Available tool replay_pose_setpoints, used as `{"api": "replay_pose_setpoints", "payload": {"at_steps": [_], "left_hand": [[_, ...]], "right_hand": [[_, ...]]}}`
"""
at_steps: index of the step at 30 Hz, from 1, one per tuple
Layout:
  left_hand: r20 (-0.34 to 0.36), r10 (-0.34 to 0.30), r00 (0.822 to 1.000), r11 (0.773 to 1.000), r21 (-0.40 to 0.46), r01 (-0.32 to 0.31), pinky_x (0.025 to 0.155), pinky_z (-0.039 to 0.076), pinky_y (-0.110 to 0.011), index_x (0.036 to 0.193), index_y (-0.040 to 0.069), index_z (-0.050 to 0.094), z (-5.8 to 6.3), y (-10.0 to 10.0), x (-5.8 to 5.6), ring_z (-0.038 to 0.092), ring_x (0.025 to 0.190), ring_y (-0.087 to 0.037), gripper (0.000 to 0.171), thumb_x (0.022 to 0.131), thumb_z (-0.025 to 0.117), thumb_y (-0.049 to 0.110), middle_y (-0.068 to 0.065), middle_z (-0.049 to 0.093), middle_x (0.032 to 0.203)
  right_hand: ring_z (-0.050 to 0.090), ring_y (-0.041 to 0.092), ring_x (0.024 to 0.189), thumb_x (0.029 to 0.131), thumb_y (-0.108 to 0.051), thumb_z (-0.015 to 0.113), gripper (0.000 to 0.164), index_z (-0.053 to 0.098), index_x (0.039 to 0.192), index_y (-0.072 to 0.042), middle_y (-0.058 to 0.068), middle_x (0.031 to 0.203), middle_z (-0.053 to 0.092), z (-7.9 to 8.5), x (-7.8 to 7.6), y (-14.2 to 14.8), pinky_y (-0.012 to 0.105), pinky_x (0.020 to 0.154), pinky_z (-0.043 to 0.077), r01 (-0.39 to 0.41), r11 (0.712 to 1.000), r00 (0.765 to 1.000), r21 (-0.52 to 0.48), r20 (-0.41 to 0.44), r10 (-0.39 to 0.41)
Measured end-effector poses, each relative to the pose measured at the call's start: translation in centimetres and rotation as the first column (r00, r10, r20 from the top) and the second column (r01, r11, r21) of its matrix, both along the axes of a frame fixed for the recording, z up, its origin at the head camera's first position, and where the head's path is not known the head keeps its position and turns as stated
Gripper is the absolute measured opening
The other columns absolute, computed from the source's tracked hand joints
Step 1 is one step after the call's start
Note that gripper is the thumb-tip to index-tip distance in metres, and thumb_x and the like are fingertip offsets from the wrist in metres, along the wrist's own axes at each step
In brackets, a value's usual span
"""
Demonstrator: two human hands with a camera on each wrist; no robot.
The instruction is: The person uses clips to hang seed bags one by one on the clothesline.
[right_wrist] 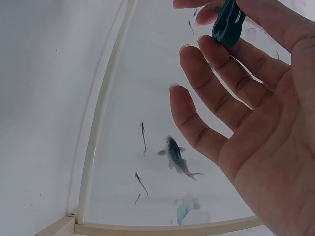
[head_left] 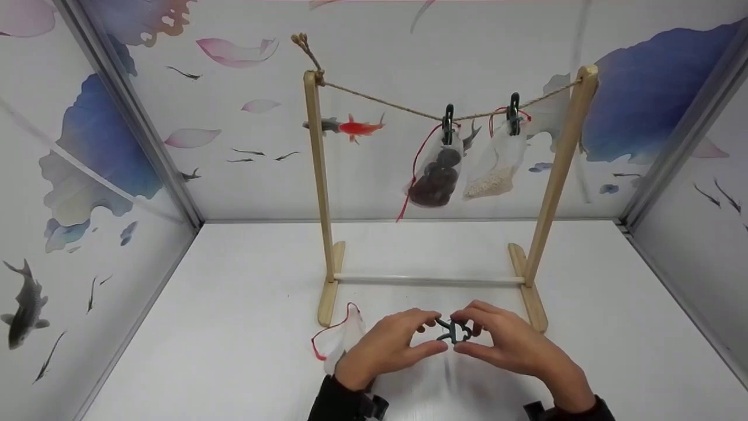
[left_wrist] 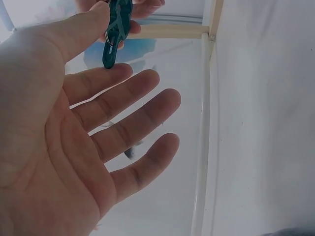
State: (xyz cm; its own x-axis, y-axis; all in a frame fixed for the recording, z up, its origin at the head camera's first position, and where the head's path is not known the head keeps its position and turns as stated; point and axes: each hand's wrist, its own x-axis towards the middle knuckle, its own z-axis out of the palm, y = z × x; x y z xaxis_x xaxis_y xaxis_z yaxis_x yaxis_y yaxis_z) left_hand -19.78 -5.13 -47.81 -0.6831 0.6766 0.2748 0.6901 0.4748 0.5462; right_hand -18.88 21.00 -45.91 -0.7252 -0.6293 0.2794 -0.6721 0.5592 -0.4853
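Note:
A dark green clothespin is held between both hands in front of the wooden stand. My left hand pinches its handle end between thumb and index finger, with the other fingers spread loosely, as the left wrist view shows. At the other end, my right hand has thumb and fingers on the clothespin. Just behind the left wrist lies a clear bag with a red drawstring, partly hidden by that hand.
A wooden stand carries a sagging rope. On it hang a bag of dark round pieces and a bag of pale grains, each under a dark clothespin. A white bar joins the feet. Printed walls surround the white table.

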Motion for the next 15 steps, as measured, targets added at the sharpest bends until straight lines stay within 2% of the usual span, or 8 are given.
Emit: {"api": "replay_pose_setpoints", "payload": {"at_steps": [8,15], "left_hand": [[0.024,-0.008,1.0,1.0,0.001,0.008,0.086,0.05,-0.021,0.135,0.012,0.063,-0.03,-0.11,-0.06,0.066,0.105,-0.013,0.05,0.102,0.057,0.048,0.001,0.068,0.117],[-0.043,-0.029,0.999,1.0,0.006,0.029,0.084,0.05,-0.02,0.127,0.013,0.065,-0.28,-0.07,-0.27,0.067,0.101,-0.012,0.04,0.105,0.053,0.044,0.002,0.07,0.111]], "right_hand": [[0.061,0.004,0.088,0.096,-0.039,0.072,0.036,0.069,0.123,-0.015,-0.011,0.112,0.064,-0.21,-0.08,0.1,0.029,0.076,0.055,-0.027,0.999,1.0,-0.02,0.007,0.027],[0.061,0.004,0.087,0.096,-0.037,0.072,0.034,0.07,0.123,-0.016,-0.012,0.11,0.064,-0.05,0.03,0.02,0.028,0.074,0.055,-0.032,0.999,0.999,-0.032,0.0,0.032]]}}
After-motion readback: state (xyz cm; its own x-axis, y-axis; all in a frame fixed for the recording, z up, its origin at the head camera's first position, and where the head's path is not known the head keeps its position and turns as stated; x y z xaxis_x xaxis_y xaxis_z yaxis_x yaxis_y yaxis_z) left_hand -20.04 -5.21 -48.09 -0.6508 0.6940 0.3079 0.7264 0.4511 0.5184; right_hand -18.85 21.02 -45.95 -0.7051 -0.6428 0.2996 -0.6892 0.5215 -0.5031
